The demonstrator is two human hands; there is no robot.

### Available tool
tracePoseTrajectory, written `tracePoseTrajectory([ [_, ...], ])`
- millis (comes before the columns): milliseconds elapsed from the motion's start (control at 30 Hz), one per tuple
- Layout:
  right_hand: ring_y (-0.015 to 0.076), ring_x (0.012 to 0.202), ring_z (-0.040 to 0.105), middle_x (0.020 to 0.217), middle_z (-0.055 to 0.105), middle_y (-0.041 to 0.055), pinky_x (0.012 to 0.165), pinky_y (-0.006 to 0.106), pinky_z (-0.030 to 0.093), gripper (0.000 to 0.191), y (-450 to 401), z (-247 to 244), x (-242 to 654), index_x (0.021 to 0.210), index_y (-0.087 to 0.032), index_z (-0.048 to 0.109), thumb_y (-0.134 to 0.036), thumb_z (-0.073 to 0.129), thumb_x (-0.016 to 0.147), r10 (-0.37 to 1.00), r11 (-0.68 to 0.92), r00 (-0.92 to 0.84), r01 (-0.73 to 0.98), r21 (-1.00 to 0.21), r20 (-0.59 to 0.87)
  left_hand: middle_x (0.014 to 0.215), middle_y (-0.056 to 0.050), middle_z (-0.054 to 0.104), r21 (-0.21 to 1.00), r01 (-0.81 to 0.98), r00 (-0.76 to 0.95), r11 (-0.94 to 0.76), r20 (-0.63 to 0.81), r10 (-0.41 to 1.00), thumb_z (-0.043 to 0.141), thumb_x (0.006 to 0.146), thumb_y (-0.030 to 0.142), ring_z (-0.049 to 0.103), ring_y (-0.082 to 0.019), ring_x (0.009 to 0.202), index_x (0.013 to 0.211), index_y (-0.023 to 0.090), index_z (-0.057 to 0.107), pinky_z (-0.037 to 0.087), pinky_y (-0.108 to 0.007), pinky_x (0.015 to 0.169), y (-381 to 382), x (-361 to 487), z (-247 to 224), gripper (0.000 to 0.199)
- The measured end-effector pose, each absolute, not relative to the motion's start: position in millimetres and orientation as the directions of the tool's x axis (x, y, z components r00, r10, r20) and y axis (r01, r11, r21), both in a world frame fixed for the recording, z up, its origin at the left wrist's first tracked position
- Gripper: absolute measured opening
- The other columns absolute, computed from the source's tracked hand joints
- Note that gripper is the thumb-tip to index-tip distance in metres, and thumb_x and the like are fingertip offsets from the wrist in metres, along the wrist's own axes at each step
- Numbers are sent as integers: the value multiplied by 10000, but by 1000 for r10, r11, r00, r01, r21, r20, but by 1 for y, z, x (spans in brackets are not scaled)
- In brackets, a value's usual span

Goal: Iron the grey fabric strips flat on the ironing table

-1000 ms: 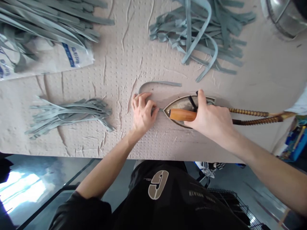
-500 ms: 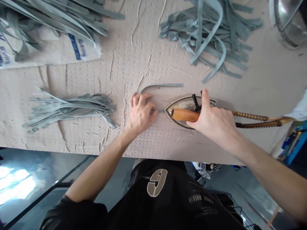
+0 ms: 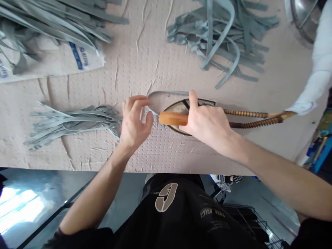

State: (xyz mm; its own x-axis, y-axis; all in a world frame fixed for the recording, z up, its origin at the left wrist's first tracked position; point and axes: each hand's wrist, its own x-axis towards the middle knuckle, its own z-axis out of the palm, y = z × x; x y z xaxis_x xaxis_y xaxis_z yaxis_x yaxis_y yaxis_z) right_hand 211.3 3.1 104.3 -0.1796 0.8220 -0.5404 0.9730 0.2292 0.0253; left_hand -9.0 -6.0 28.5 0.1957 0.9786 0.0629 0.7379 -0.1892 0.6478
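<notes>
At the far left, a bundle of gray strips [image 3: 72,125] lay on a dimpled beige pressing mat [image 3: 166,71], with more strips spread over a white printed sack [image 3: 77,58] above it. The left hand [image 3: 135,121] hovered open, its fingers [image 3: 137,101] spread and holding nothing, just beside the pale tip of a thin gray strip [image 3: 168,92]. The strip curved round and ran in under the nose of a flat iron [image 3: 178,108]. It looked light and limp, so its free tip seemed the natural place to pinch it, though it could curl or slip. The right hand [image 3: 207,119] was closed over the iron's orange wooden handle [image 3: 172,118], the heavy, stiff tool best held there, with twin spiral-wrapped hoses [image 3: 251,118] trailing right. Another pile of strips [image 3: 220,41] sat beyond. Compared with a moment earlier, the left hand had lifted off the strip and the iron stood further left. A co-worker's white sleeve [image 3: 320,72] had entered at far right.
</notes>
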Motion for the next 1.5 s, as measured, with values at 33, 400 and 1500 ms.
tracePoseTrajectory([
  [33,306,694,688,754,716,178,639,351,461,982,3,105,215,1600,26,174,-661,423,942,817,232,-194,973,3,-542,1279,-72,618,650,739,157,-175,87,984,545,903,186,569,-254,1274,1129,266,598,458,-505,1144,-5,-9,34,246],
  [400,309,753,692,880,736,202,628,361,331,866,-33,115,377,1569,-144,291,-607,577,896,725,-82,260,952,295,-638,1201,-74,659,636,696,289,-333,176,941,574,897,169,616,-250,1195,1071,213,639,473,-566,1099,5,44,42,191],
  [1500,380,824,710,903,749,172,681,431,483,1217,-76,119,408,1642,-39,109,-730,612,775,648,-366,369,918,152,-667,1389,-119,575,582,639,599,-503,33,800,727,859,314,486,-338,1368,1049,234,583,232,-643,1249,-6,170,-13,252],
])
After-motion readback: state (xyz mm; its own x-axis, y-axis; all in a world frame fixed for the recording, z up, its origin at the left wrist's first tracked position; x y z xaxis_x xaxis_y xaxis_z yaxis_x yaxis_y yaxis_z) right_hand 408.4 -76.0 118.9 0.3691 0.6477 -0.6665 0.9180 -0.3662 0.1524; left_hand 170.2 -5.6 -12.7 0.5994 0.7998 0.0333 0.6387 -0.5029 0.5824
